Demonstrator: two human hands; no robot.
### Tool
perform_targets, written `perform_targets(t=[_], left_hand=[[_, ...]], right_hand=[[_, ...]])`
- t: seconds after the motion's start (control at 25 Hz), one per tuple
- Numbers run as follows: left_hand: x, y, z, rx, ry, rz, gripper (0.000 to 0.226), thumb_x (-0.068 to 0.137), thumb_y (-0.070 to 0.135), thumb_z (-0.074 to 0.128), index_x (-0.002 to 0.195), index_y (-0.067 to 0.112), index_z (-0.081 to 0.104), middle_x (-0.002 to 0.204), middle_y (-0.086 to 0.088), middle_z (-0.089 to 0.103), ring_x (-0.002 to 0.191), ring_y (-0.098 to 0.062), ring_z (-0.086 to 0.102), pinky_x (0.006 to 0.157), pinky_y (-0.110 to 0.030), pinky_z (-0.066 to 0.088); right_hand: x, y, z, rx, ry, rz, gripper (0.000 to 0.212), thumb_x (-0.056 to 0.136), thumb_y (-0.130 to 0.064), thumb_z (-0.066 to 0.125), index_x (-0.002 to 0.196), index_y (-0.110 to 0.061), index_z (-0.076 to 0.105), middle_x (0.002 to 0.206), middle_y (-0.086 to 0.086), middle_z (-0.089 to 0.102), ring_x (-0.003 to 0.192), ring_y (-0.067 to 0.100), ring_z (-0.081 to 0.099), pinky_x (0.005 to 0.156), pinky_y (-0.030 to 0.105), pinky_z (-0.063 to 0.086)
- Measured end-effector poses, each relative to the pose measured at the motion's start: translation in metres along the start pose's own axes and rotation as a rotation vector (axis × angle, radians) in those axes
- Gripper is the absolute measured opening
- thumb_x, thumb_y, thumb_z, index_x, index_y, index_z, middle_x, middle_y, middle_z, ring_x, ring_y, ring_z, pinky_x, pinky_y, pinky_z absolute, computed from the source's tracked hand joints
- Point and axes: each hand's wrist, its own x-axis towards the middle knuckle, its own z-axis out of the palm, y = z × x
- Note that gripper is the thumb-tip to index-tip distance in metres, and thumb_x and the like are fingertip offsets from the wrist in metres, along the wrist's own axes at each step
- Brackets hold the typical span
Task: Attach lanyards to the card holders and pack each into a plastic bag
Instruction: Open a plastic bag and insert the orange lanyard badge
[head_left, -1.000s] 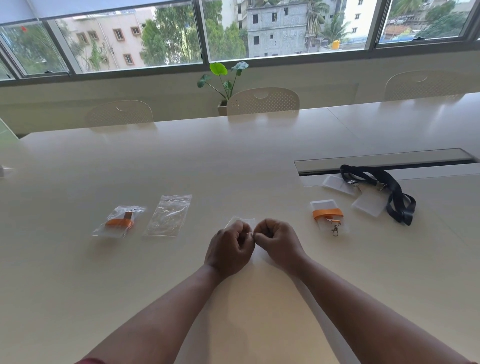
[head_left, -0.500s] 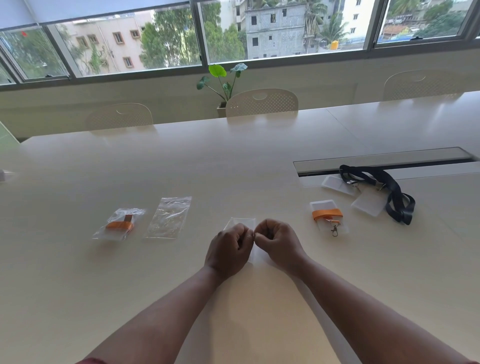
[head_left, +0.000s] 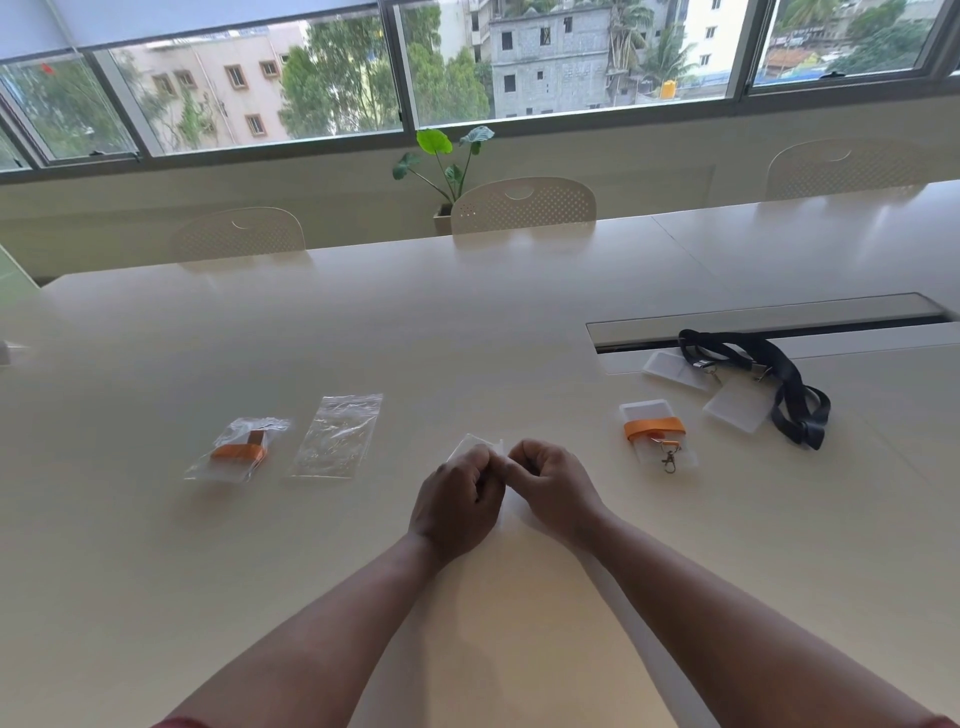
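Both your hands were curled close together, knuckles almost touching: your left hand and your right hand pinched the near end of a clear plastic bag, whose far end stuck out beyond your fingers. What was inside it, I could not tell.

You had wide free room on the table. The far edge ran well behind all the things, and the long cable slot lay far to your right, with the black lanyards just before it. Between your hands and the things on each side, the surface was bare.

Compared with one second before, your hands kept the same place and the same grip; only the view shifted a little. Nothing on the table moved.

You had three plastic bags: the one in your hands, one empty bag to your left, and one packed bag with an orange lanyard further left. To your right lay one card holder with orange lanyard and two bare card holders touching the black lanyards; how many black ones, I could not count.
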Motion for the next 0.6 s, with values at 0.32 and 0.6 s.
perform_targets(t=[0.32, 0.6], left_hand=[[0.0021, -0.0020, -0.0012, -0.036, -0.014, -0.043, 0.019, 0.098, 0.040, 0.045, 0.082, 0.031, 0.051, 0.064, 0.010, 0.055, 0.061, -0.009, 0.051, 0.057, -0.034, 0.042], [0.0044, 0.0026, -0.0036, -0.014, -0.058, 0.059, 0.020, 0.098, 0.038, 0.043, 0.082, 0.031, 0.054, 0.068, 0.014, 0.054, 0.067, -0.014, 0.052, 0.062, -0.037, 0.043]], right_hand=[[0.0023, 0.0047, -0.0005, 0.017, -0.039, 0.004, 0.024, 0.096, -0.033, 0.061, 0.076, -0.021, 0.066, 0.065, -0.006, 0.062, 0.056, 0.006, 0.048, 0.061, 0.033, 0.040], [0.0021, 0.0069, -0.0049, 0.122, -0.117, -0.009, 0.022, 0.095, -0.029, 0.061, 0.080, -0.016, 0.069, 0.082, 0.018, 0.069, 0.073, 0.022, 0.057, 0.071, 0.046, 0.048]])
